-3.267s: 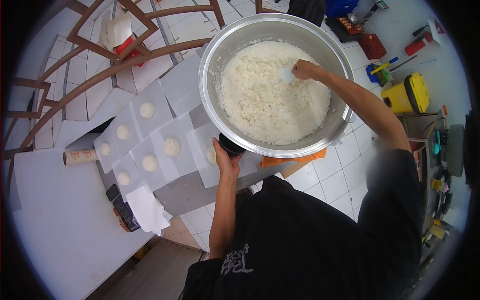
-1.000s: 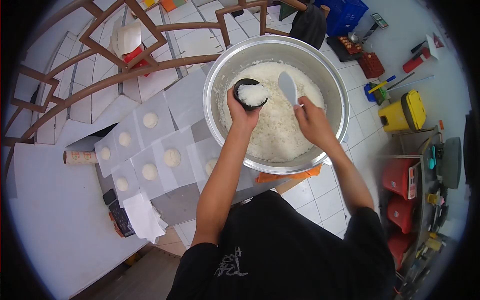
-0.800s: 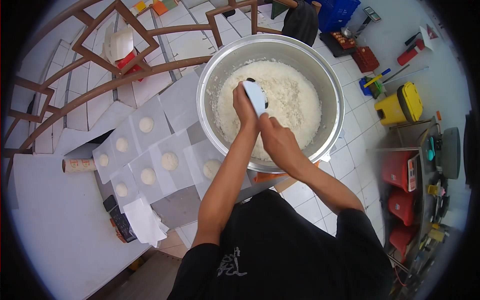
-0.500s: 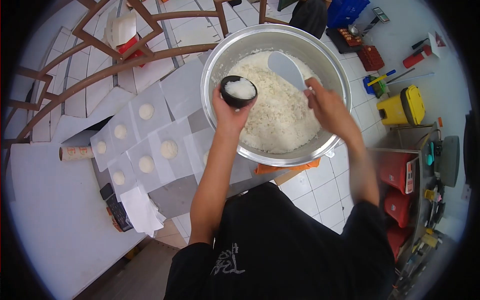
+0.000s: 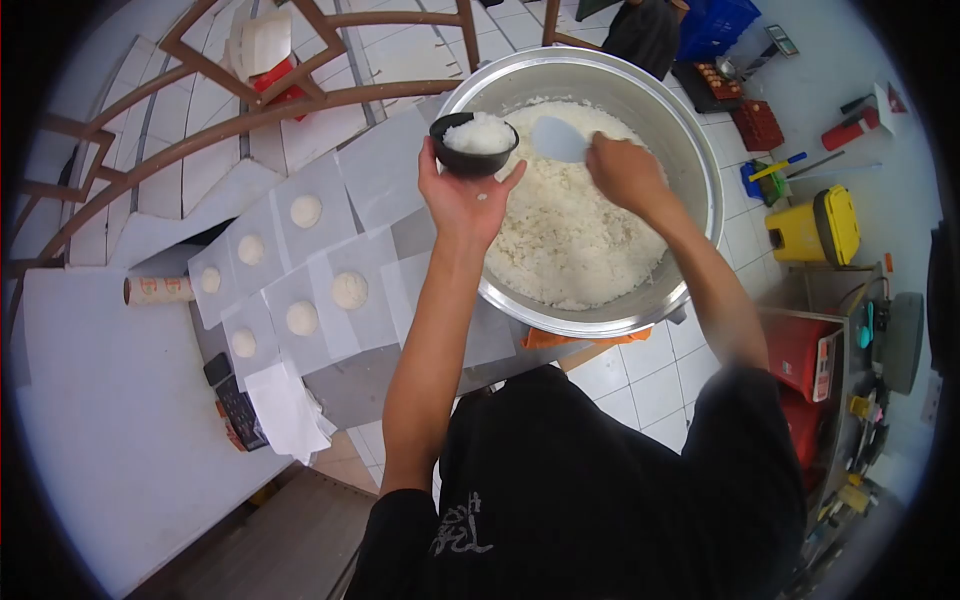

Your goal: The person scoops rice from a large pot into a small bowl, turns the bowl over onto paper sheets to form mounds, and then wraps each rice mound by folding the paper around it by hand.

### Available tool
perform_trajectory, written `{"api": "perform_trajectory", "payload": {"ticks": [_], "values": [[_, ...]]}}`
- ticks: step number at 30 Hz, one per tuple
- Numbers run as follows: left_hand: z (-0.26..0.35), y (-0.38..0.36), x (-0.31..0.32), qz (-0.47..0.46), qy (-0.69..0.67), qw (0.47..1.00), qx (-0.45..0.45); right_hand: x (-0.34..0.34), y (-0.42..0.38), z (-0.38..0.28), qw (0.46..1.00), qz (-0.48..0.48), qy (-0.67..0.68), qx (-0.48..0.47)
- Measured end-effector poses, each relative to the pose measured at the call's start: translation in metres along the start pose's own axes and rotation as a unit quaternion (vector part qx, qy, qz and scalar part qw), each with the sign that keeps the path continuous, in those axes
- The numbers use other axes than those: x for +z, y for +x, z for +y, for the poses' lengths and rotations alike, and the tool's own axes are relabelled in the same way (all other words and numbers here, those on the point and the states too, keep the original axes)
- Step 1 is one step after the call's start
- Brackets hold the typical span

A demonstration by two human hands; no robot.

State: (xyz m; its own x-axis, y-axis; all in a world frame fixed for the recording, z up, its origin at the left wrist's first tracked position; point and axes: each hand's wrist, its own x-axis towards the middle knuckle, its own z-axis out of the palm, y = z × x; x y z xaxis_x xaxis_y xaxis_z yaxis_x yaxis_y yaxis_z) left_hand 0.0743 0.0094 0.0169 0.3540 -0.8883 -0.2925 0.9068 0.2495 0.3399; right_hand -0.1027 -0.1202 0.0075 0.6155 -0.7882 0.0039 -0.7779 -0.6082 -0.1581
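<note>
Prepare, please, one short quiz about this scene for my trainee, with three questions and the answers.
1. Which hand holds the small round black bowl?
2. True or false: no hand holds the pale, flat-bladed paddle.
3. What does the large round silver metal pot contain? A) red apples; B) loose white rice; C) green leaves.

Key:
1. The left hand.
2. False; the right hand holds it.
3. B.
</note>
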Motion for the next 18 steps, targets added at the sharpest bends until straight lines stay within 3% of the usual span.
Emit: {"api": "perform_trajectory", "payload": {"ticks": [2,3,5,8,9,10,11,12,13,15,18], "values": [[-0.002,0.009,-0.002,0.049,0.039,0.993,0.097,-0.046,-0.026,0.005,0.974,-0.076,0.210,-0.049],[-0.007,0.015,-0.005,0.050,0.036,0.993,0.099,-0.065,-0.036,-0.005,0.974,-0.076,0.207,-0.052],[-0.021,0.024,-0.012,-0.009,0.070,0.976,0.208,-0.089,-0.056,-0.026,0.863,-0.276,0.415,0.077],[-0.031,0.014,0.003,0.001,0.041,0.980,0.196,-0.093,-0.062,-0.036,0.835,-0.309,0.448,0.084],[-0.030,0.014,0.004,0.028,0.028,0.979,0.201,-0.088,-0.065,-0.026,0.834,-0.302,0.452,0.096],[-0.032,0.017,0.003,0.030,0.010,0.975,0.219,-0.077,-0.069,-0.016,0.926,-0.162,0.341,0.009],[-0.036,0.019,0.002,0.028,0.009,0.976,0.216,-0.072,-0.070,-0.011,0.974,-0.016,0.209,-0.083],[-0.038,0.020,0.004,0.025,-0.002,0.973,0.231,-0.090,-0.073,-0.018,0.988,-0.003,0.150,-0.016],[-0.039,0.020,0.004,0.024,-0.012,0.969,0.245,-0.099,-0.072,-0.022,0.989,-0.005,0.149,-0.016],[-0.041,0.020,0.003,0.019,-0.004,0.970,0.242,-0.108,-0.072,-0.027,0.968,-0.104,0.230,-0.011],[-0.038,0.022,0.002,0.005,-0.031,0.974,0.224,-0.082,-0.063,-0.016,0.960,-0.116,0.249,-0.058]]}}
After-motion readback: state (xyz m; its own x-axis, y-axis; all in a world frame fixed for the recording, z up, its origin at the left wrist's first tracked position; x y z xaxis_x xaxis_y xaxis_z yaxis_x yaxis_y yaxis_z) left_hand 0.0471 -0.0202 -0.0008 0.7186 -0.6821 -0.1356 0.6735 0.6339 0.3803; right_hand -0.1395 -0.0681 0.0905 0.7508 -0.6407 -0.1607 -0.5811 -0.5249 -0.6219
